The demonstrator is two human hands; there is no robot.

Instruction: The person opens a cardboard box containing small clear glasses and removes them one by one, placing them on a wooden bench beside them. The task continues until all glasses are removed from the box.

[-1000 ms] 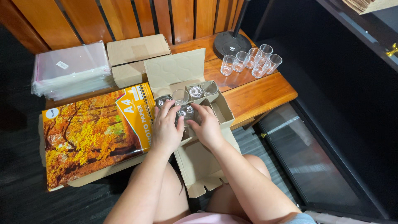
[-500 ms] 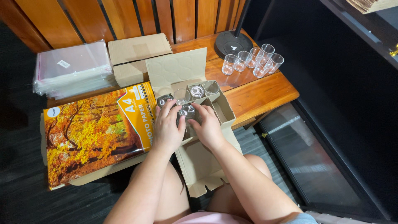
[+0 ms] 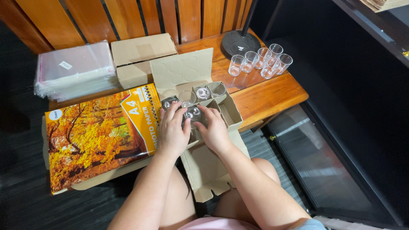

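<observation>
Little had changed since half a second before: both hands stayed over the open cardboard box (image 3: 228,111). The left hand (image 3: 172,132) and right hand (image 3: 214,130) were curled together around a small clear glass (image 3: 192,113), held between them. More clear glasses (image 3: 203,92) stood in compartments just beyond the fingers.
</observation>
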